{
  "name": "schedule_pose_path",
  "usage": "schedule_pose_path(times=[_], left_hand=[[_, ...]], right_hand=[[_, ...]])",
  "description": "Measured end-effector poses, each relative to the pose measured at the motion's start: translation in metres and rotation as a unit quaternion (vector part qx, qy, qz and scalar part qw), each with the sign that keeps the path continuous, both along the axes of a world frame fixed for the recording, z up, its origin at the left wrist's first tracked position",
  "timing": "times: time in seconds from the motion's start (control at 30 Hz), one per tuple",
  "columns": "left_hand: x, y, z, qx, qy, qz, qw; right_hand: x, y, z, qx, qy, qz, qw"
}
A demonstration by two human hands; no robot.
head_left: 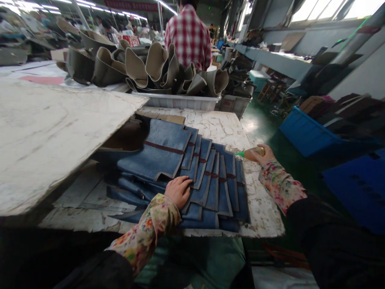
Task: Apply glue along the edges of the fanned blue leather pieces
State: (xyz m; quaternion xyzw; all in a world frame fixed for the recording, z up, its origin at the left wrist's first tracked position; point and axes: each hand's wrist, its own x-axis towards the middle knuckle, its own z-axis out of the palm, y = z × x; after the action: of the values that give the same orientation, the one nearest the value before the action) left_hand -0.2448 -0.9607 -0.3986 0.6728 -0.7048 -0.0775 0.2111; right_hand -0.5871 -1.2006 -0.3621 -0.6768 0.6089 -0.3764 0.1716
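Observation:
Blue leather-like panels (pixel 162 136) with grey edges and dark brown strips lie overlapped in a fanned row on the worn white table (pixel 261 208). My left hand (pixel 178 190) rests on the panels near their front side, fingers stretched out over the edges. In my right hand (pixel 265 155), at the table's right side, is a glue bottle (pixel 254 154) with amber contents, tipped sideways. Its green nozzle (pixel 240 154) points left, close to the edges of the rightmost panels; whether it touches them I cannot tell.
A raised white board (pixel 60 132) overhangs the left side. Behind the panels, a pale plastic crate (pixel 180 101) holds curled olive-grey pieces (pixel 136 66). A person in a checked shirt (pixel 189 36) is beyond it. Blue bins (pixel 309 132) stand on the floor at right.

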Motion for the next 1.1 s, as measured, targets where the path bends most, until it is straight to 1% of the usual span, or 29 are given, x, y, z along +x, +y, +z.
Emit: schedule_pose_path(times=[0.07,0.13,0.23,0.37,0.47,0.57,0.6,0.67,0.8,0.9,0.97,1.1], left_hand=[[0.001,0.000,0.000,0.003,0.003,0.000,1.000],[0.001,0.001,0.001,0.007,0.005,0.001,1.000],[0.001,0.002,0.002,0.012,0.005,0.005,1.000],[0.000,0.002,0.003,0.016,0.002,0.002,1.000],[0.000,0.003,0.002,0.014,0.001,0.002,1.000],[0.000,0.003,0.001,0.007,-0.001,0.002,1.000],[-0.001,0.003,0.000,0.005,-0.002,0.002,1.000],[-0.002,0.003,-0.001,0.004,-0.003,0.003,1.000],[-0.003,0.005,0.001,0.006,-0.004,0.003,1.000],[-0.003,0.005,0.001,0.008,-0.002,0.001,1.000],[-0.003,0.005,0.001,0.004,-0.001,0.002,1.000],[-0.002,0.005,0.000,0.001,0.000,0.004,1.000]], right_hand=[[0.001,-0.003,-0.002,-0.002,0.009,0.001,1.000],[0.001,-0.004,-0.003,0.011,0.006,0.000,1.000],[0.000,-0.001,-0.004,0.050,-0.003,0.004,0.999],[-0.007,0.013,-0.004,0.104,-0.018,0.023,0.994],[-0.015,0.024,-0.003,0.131,-0.005,0.047,0.990],[-0.024,0.030,-0.002,0.189,0.011,0.083,0.978],[-0.025,0.030,-0.002,0.196,0.014,0.090,0.976],[-0.026,0.028,-0.004,0.166,0.018,0.084,0.982],[-0.018,0.022,-0.007,0.061,0.023,0.035,0.997],[-0.012,0.021,-0.007,0.032,0.014,0.027,0.999],[-0.012,0.025,-0.006,0.055,0.012,0.036,0.998],[-0.022,0.039,0.001,0.163,0.016,0.075,0.984]])
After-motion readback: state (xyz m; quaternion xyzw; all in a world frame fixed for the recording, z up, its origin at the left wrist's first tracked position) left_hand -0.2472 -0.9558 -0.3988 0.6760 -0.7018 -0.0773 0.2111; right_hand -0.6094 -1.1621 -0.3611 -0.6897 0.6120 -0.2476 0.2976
